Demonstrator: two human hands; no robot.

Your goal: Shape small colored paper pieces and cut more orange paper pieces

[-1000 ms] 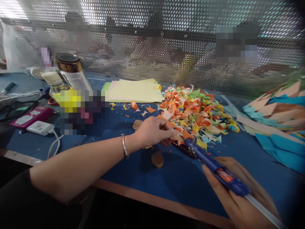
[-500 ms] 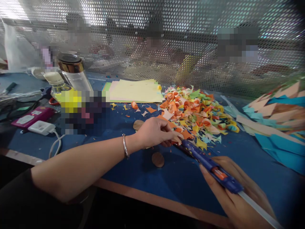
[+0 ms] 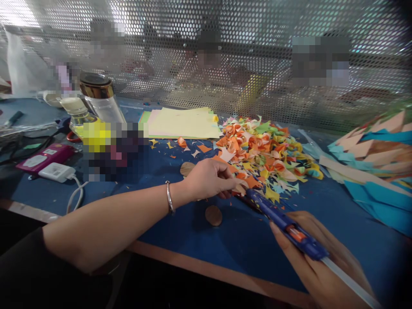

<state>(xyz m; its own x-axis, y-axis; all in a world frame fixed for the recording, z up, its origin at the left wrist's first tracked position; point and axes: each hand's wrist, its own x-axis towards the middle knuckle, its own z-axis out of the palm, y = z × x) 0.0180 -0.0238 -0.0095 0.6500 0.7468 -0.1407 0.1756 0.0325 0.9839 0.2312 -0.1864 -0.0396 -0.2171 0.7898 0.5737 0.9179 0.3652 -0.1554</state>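
My left hand [image 3: 214,178], wearing a silver bangle at the wrist, pinches a small peach paper piece [image 3: 240,187] between thumb and fingers. In my right hand [image 3: 317,246] is a blue hot glue gun [image 3: 277,216], with a pale glue stick [image 3: 349,281] jutting from its back end. The gun's front end meets or comes very close to the paper piece; I cannot tell which. Just below my left hand lies a round brown wooden disc [image 3: 213,215]. Another disc [image 3: 186,169] is partly covered by that hand. Behind both hands spreads a heap of colourful cut paper pieces [image 3: 257,150].
A stack of coloured paper sheets [image 3: 180,122] lies at the back. To the left stand a yellow-labelled bottle [image 3: 77,113] and a lidded tumbler [image 3: 103,103], near a magenta device [image 3: 45,158] and a white charger [image 3: 56,172]. Folded paper [image 3: 380,154] piles up at right. A perforated screen [image 3: 193,77] closes the back.
Almost nothing differs. Both hands stay in place, the left still pinching the paper piece at the glue gun's front end.
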